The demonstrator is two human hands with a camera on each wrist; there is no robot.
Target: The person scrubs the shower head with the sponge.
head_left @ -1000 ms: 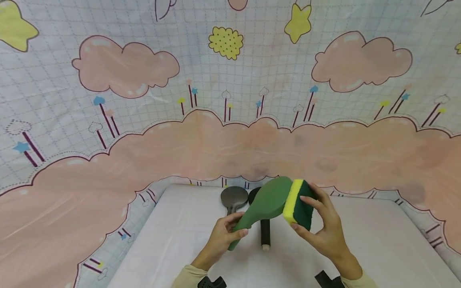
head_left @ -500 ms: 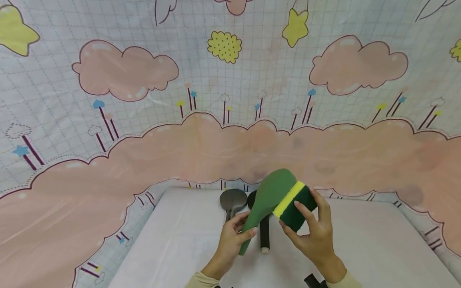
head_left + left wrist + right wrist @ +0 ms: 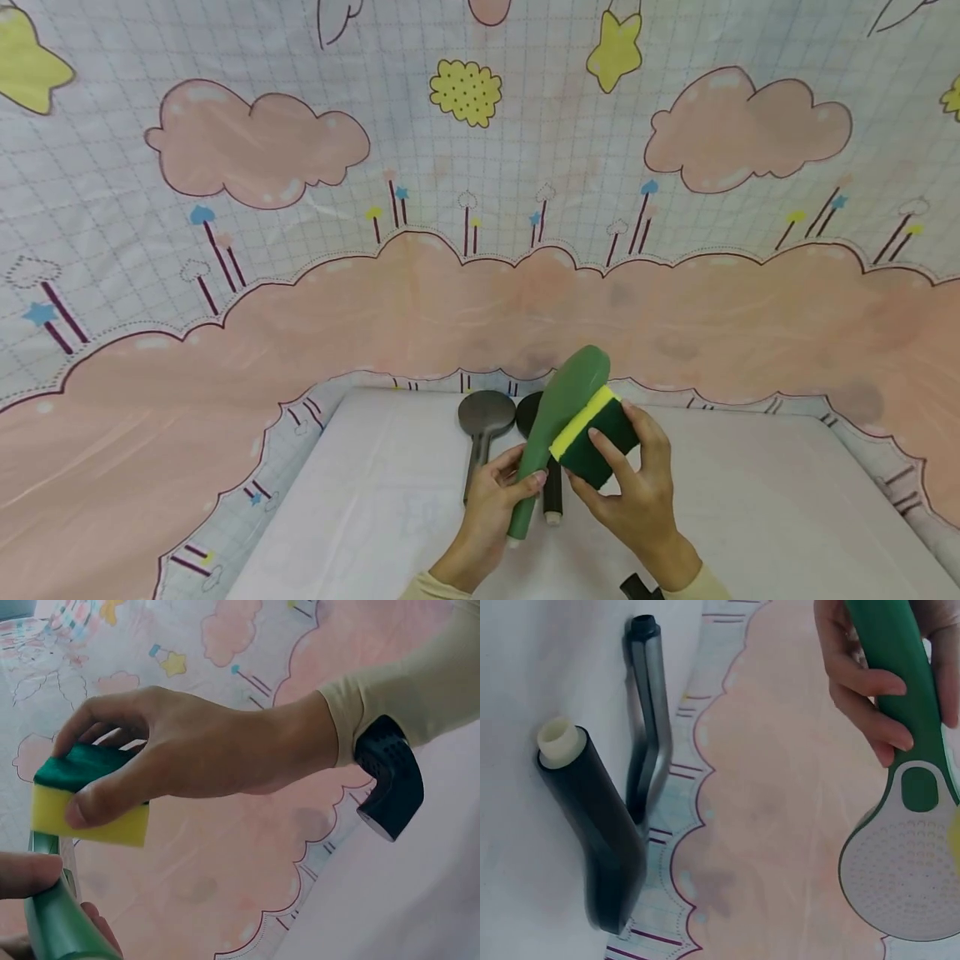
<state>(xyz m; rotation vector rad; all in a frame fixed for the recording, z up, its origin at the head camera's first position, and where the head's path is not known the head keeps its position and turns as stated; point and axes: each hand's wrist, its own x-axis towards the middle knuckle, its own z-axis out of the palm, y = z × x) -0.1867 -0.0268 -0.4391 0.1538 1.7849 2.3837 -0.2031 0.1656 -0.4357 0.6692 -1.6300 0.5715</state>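
Note:
My left hand (image 3: 487, 504) grips the handle of a green handheld shower head (image 3: 558, 400), which is held tilted above the table. In the right wrist view, the pale nozzle face (image 3: 907, 862) of the shower head is visible, with fingers curled round the handle. My right hand (image 3: 637, 500) pinches a yellow and dark green sponge (image 3: 600, 446) between thumb and fingers. The sponge's yellow side lies against the shower head's right side in the head view. From the left wrist, the sponge (image 3: 90, 817) appears just beyond the green handle.
A grey shower head (image 3: 486, 412) lies on the white table (image 3: 360, 500) behind my left hand. Beside it is a black shower head (image 3: 552, 496), partly hidden by the green one. A cloud-patterned cloth (image 3: 450, 317) hangs behind the table.
The green shower head has turned more upright, and my left hand has shifted right. My right hand has moved left and slightly down with the sponge, which has tilted along the shower head.

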